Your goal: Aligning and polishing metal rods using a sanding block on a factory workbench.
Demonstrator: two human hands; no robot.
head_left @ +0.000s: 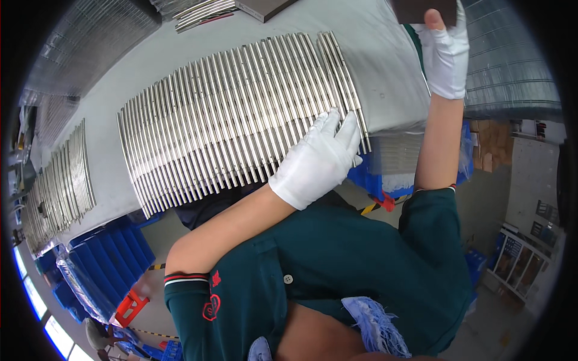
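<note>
Silvery metal rods (pixel 232 114) sit side by side on the grey worktop (pixel 388 75); row looks mostly laid out, right-end few offset, so probably only that end left. Left hand (pixel 318 161) rests on that end's lower part, fingers loosely spread, gripping nothing visible. Right hand (pixel 445 51), beyond the row, clasps a dark brown block (pixel 421 12).

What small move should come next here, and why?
Probably the left hand should nudge the rightmost rods toward the main row: it lies over them, a narrow gap seems to set them apart at the far end, and the right hand is occupied with the dark block.
</note>
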